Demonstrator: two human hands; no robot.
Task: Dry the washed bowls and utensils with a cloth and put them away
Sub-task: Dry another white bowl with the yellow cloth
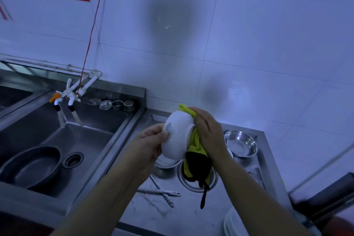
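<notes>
Your left hand [151,141] pinched the rim of the white bowl [177,136], held tilted in the air between your hands. Your right hand [207,132] gripped the yellow-and-black cloth [195,151] against the bowl's far side. Below your hands, steel bowls [241,144] and utensils [162,193] lay on the counter [153,214].

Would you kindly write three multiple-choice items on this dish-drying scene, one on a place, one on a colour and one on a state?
1. Where does the dark basin lie?
A. in the sink
B. on the worktop
C. on the floor

2. What colours is the cloth?
A. red and white
B. yellow and black
C. plain blue

3. How is the white bowl held?
A. flat on the worktop
B. stacked on plates
C. lifted in both hands

Answers: 1 A, it sits beside the drain. 2 B, both colours show. 3 C, left hand pinches its rim; right hand presses the cloth on it.
</notes>
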